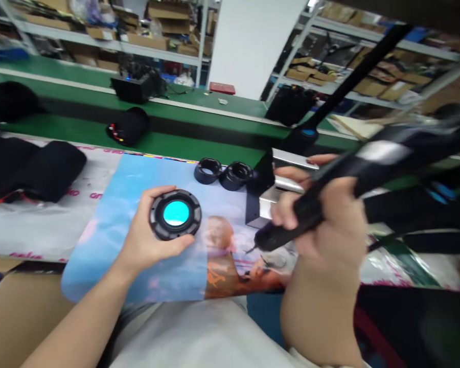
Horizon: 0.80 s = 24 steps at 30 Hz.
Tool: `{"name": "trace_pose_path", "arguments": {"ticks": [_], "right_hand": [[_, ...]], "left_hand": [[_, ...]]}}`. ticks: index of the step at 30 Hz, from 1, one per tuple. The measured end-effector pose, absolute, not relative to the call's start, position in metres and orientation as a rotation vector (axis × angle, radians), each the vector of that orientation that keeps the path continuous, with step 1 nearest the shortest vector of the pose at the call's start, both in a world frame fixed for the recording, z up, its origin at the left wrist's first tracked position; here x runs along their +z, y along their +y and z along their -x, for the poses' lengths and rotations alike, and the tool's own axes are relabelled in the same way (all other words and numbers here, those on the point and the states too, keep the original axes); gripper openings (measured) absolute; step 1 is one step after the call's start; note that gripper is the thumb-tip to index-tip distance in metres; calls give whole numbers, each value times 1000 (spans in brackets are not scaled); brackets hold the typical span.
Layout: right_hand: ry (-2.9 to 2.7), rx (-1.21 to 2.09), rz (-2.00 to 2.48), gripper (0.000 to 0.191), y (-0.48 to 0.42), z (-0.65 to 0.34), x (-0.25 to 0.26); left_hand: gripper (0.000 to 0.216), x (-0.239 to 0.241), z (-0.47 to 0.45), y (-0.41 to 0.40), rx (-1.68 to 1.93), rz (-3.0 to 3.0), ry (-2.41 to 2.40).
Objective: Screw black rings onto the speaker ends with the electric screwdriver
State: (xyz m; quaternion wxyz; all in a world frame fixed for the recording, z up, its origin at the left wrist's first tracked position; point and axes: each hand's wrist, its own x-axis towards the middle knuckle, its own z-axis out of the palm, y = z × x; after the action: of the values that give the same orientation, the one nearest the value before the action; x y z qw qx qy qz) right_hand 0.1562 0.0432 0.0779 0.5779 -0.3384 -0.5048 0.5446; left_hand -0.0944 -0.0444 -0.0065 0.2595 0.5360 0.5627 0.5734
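Note:
My left hand (145, 230) is wrapped round the rim of a round black lens housing (194, 214) whose glass reflects bright cyan. The housing is held above the printed mat (138, 176), its cyan face toward me. My right hand (337, 220) grips a black electric screwdriver (306, 214), its thin bit pointing down and left over the mat. Fingers of that hand overlap a black-and-silver metal box (266, 204); whether they touch it I cannot tell. Two black rings (235, 176) stand on the mat behind the housing. The right side is smeared by motion.
Black padded pieces (57, 174) lie on the white-wrapped bench at left. Another black roll (128, 127) rests on the green surface behind. A black device (132, 87) with a blue light stands farther back. Shelves with cardboard boxes (168, 25) line the background.

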Motion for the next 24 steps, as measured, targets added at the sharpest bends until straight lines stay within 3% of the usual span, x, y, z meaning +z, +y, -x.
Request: {"name": "trace_pose_path", "arguments": {"ticks": [5, 17, 24], "right_hand": [[-950, 688, 789, 73, 48, -211, 104], [-1262, 749, 988, 85, 82, -204, 76], [-1217, 887, 805, 72, 94, -204, 62]], "left_hand": [[76, -10, 93, -38, 1596, -1617, 1434], [80, 0, -1, 16, 1242, -1659, 946], [81, -4, 1, 19, 1245, -1668, 900]]}}
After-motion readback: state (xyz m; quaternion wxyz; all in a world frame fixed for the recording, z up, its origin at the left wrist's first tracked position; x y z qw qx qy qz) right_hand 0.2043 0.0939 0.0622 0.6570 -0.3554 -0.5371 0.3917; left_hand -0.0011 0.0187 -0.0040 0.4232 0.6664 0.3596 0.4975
